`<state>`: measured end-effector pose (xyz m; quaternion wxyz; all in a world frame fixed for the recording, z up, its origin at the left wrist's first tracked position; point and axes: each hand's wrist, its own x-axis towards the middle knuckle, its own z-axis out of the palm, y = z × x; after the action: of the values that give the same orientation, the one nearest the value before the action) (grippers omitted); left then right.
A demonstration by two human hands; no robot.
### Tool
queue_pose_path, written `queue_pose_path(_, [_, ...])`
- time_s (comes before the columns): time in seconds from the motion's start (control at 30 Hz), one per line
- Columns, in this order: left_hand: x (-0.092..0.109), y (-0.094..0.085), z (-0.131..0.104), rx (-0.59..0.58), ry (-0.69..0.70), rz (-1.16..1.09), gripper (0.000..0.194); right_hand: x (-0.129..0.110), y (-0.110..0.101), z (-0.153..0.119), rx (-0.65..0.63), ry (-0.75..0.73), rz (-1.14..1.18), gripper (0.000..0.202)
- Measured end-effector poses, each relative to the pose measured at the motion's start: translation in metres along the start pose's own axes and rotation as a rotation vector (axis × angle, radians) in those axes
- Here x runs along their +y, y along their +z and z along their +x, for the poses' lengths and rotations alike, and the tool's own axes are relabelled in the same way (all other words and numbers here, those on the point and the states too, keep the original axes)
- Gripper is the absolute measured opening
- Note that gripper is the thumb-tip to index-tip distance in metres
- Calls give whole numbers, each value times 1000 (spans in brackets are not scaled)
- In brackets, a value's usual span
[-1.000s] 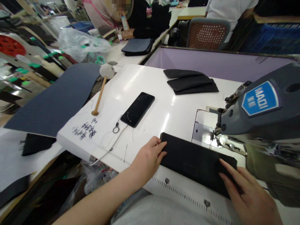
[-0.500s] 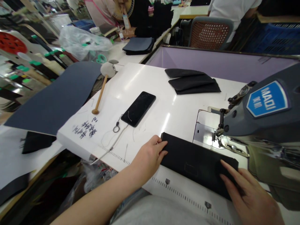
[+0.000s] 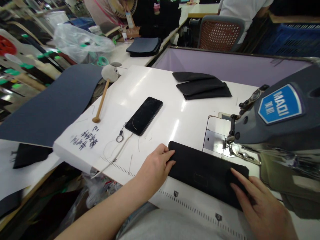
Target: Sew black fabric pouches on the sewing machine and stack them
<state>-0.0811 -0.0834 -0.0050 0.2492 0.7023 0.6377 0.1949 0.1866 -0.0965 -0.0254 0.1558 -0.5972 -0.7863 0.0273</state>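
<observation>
The black panel (image 3: 205, 173) lies on the white surface (image 3: 190, 116), in front of the needle plate (image 3: 215, 141) of the sewing machine (image 3: 277, 123). Its long axis runs obliquely, from the left hand (image 3: 158, 163) down to the right hand (image 3: 260, 203). A faint rectangular outline is visible on its upper face.

Both hands grasp the panel, one at each end. The left hand grips the left end. The right hand grips the right end, with thumb and forefinger spread on the upper face. Whether other fingers pass beneath the panel cannot be determined.

A printed scale (image 3: 175, 196) runs along the near edge of the surface. The phone (image 3: 144, 115) rests left of the machine, with a ring (image 3: 120, 137) and a white cord (image 3: 115, 161) beside it. The mallet (image 3: 102, 96) lies farther left. Folded black pieces (image 3: 202, 86) are located beyond the phone, near the far edge. Olive fabric (image 3: 277, 183) is positioned beneath the machine head. A person in a white shirt (image 3: 243, 10) is by a chair (image 3: 221, 31) in the background.
</observation>
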Motion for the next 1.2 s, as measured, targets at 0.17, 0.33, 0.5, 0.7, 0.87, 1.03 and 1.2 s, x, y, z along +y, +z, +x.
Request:
queue_pose_path(0.17, [0, 1, -1, -8, 7, 68, 22, -3, -1, 1, 8, 1, 32, 35])
queue_pose_path(0.33, [-3, 4, -1, 79, 142, 180, 19, -8, -4, 3, -42, 69, 122, 31])
queue_pose_path(0.5, [-10, 10, 0, 122, 331, 324, 26, -11, -5, 4, -60, 106, 171, 30])
queue_pose_path(0.7, [-12, 14, -1, 142, 388, 365, 31, -11, -4, 2, -44, 116, 214, 30])
queue_pose_path(0.87, [-13, 13, -1, 130, 388, 366, 35, -12, -5, 5, -65, 138, 235, 30])
queue_pose_path(1.03, [-15, 14, -1, 101, 400, 405, 37, -12, -5, 6, -93, 162, 237, 30])
queue_pose_path(1.2, [-12, 11, 1, 172, 463, 484, 37, -12, -7, 8, -133, 192, 261, 30])
